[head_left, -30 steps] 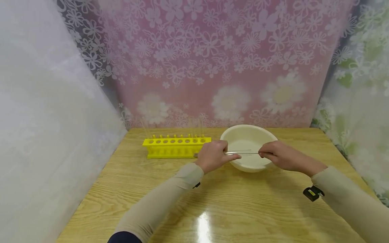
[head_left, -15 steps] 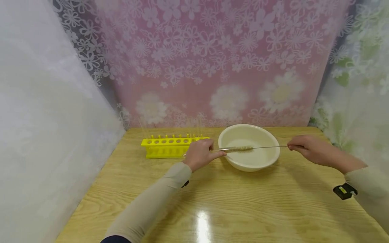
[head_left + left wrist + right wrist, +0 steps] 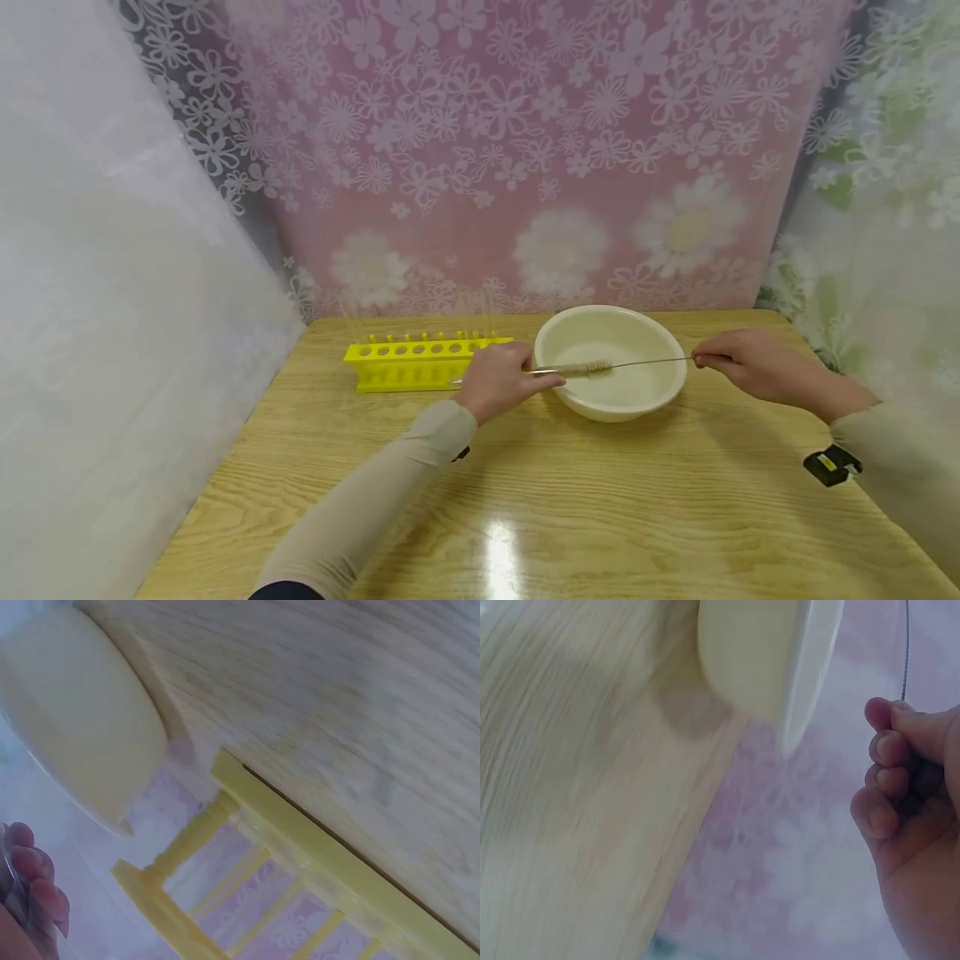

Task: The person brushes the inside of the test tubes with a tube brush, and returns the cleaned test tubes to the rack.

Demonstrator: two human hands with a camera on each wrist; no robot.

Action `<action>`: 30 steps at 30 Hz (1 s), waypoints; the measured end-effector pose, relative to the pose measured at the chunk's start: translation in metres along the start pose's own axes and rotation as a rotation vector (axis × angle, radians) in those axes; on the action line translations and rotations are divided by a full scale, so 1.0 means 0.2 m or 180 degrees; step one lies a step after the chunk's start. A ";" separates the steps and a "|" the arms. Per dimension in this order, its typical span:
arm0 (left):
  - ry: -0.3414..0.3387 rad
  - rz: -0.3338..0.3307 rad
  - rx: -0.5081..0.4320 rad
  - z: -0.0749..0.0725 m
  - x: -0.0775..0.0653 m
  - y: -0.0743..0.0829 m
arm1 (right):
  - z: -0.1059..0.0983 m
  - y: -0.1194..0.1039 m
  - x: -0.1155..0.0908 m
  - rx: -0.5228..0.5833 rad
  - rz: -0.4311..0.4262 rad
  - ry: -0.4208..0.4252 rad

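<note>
My left hand (image 3: 495, 383) grips a clear glass test tube (image 3: 549, 371), held nearly level with its mouth to the right. A test tube brush (image 3: 600, 367) lies in line with it, its pale bristles partly inside the mouth and partly outside, over the cream bowl (image 3: 633, 410). Thumb and index finger of my right hand (image 3: 757, 364) pinch the brush's thin twisted wire (image 3: 905, 660), right of the bowl. In the left wrist view, only the curled fingertips (image 3: 49, 898) and a bit of the glass tube show at the lower left.
A yellow test tube rack (image 3: 405, 352) stands left of the bowl, with several clear tubes upright at its ends. Both sit toward the back of a wooden table (image 3: 480, 500). Floral curtains (image 3: 450, 167) hang behind and at both sides.
My right hand first drew the brush rightward until bristles showed outside the tube, then came slightly back left, pushing some bristles in. The left hand shifted left with the tube, then stayed nearly still.
</note>
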State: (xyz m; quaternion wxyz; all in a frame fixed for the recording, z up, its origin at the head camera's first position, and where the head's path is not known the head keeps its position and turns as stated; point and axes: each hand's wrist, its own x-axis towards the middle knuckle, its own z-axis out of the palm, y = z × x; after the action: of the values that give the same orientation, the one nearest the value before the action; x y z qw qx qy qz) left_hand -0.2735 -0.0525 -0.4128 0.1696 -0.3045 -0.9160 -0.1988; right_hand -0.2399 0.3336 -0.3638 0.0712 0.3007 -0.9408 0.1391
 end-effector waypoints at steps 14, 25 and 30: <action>-0.0040 0.0159 0.0456 0.04 0.04 0.13 | 0.18 -0.29 0.23 0.0574 -0.0517 -0.0301; -0.0144 -0.0011 0.0062 0.03 0.02 0.09 | 0.15 -0.29 0.23 0.0515 -0.0412 -0.0322; -0.0103 -0.0035 0.0018 0.04 0.02 0.11 | 0.12 -0.29 0.18 0.0564 -0.0283 -0.0399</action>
State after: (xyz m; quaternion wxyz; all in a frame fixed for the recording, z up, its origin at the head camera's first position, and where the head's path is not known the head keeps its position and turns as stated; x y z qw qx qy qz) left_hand -0.2642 -0.0305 -0.4128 0.1545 -0.3022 -0.9208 -0.1923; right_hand -0.2365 0.2618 -0.3657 -0.0084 0.3554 -0.9132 0.1994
